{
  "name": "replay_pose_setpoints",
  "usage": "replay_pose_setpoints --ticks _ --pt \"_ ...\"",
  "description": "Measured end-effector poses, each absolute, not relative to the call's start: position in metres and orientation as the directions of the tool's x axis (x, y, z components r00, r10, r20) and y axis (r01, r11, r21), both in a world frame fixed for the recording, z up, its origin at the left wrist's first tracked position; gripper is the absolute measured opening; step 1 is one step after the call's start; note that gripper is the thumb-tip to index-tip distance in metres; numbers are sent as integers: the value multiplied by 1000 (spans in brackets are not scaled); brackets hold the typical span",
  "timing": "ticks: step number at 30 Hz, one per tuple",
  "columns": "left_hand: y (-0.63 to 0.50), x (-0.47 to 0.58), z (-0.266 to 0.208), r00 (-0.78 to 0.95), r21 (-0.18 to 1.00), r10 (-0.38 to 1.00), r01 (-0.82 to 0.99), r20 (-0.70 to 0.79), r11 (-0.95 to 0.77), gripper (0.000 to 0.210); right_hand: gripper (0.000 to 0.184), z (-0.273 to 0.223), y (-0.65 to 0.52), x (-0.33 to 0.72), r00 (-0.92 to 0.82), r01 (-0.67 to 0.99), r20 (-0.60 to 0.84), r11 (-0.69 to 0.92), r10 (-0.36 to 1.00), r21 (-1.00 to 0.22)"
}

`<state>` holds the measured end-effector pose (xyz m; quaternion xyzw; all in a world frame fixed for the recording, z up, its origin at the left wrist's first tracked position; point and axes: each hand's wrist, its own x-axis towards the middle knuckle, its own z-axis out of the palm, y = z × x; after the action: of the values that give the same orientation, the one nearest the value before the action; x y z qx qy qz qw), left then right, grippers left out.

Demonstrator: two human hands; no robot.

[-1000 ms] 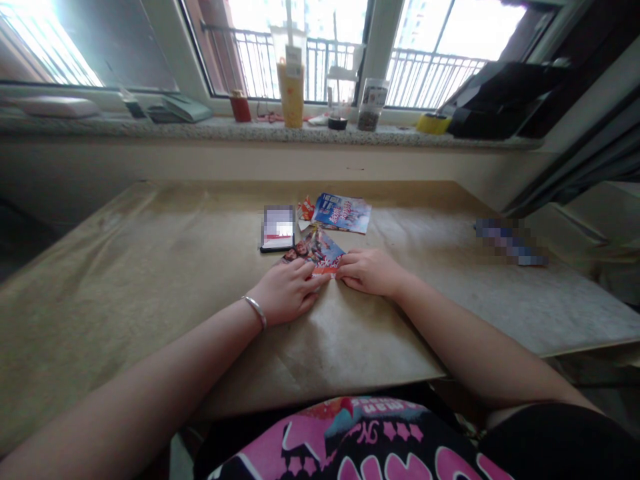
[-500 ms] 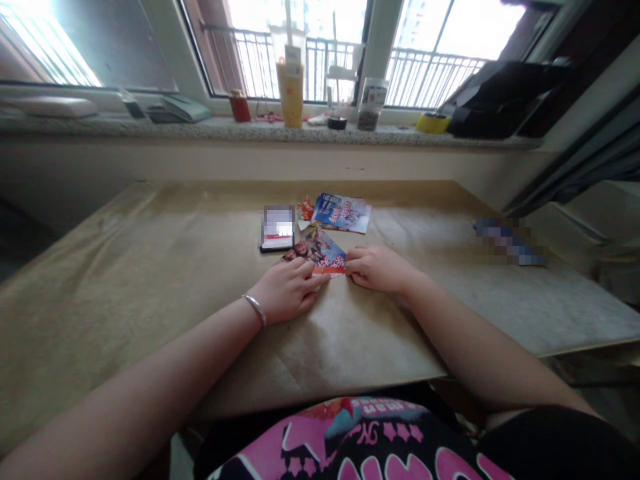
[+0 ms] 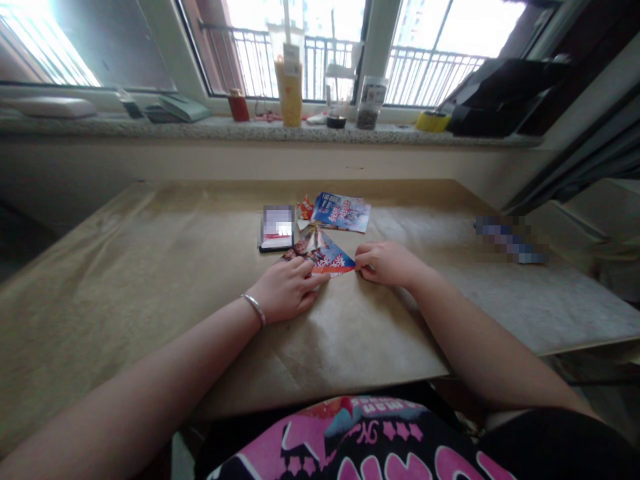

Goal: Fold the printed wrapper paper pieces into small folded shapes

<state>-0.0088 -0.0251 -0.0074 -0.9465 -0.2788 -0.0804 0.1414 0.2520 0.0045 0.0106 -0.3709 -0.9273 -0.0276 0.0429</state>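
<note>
A printed paper sheet [image 3: 327, 255], folded to a triangular shape with an orange-red strip along its near edge, lies on the table in front of me. My left hand [image 3: 287, 288] rests across its left part, index finger stretched along the near edge, pressing it down. At the right corner, my right hand [image 3: 383, 263] pinches the paper's tip between thumb and fingers. Just beyond lies a stack of blue printed sheets [image 3: 345, 212], with a small red-orange paper piece [image 3: 304, 209] at its left. A phone [image 3: 277, 230] with a blurred-out screen sits beyond my left hand.
A beige cover lies over the table [image 3: 150, 267]. At the far right rests a blurred blue item [image 3: 510, 240]. The windowsill [image 3: 200, 130] holds a tall cup of yellow drink [image 3: 290, 93], clear containers, a red jar [image 3: 239, 105], yellow tape [image 3: 433, 121] and a black bag [image 3: 495, 100].
My right hand has shifted slightly right to the paper's corner, and more of the paper's pointed right end shows. My left hand stays in place on the sheet.
</note>
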Motion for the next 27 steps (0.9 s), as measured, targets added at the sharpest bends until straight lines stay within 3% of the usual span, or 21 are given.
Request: replay_pose_setpoints --ticks 20,27 --pt "-26 -8 -5 833 -240 518 552 194 -799 40 18 12 8 265 -684 729 81 684 725 24" --pt "-25 -9 -7 829 -224 514 555 219 -801 40 19 6 4 256 -648 729 246 680 721 -74"
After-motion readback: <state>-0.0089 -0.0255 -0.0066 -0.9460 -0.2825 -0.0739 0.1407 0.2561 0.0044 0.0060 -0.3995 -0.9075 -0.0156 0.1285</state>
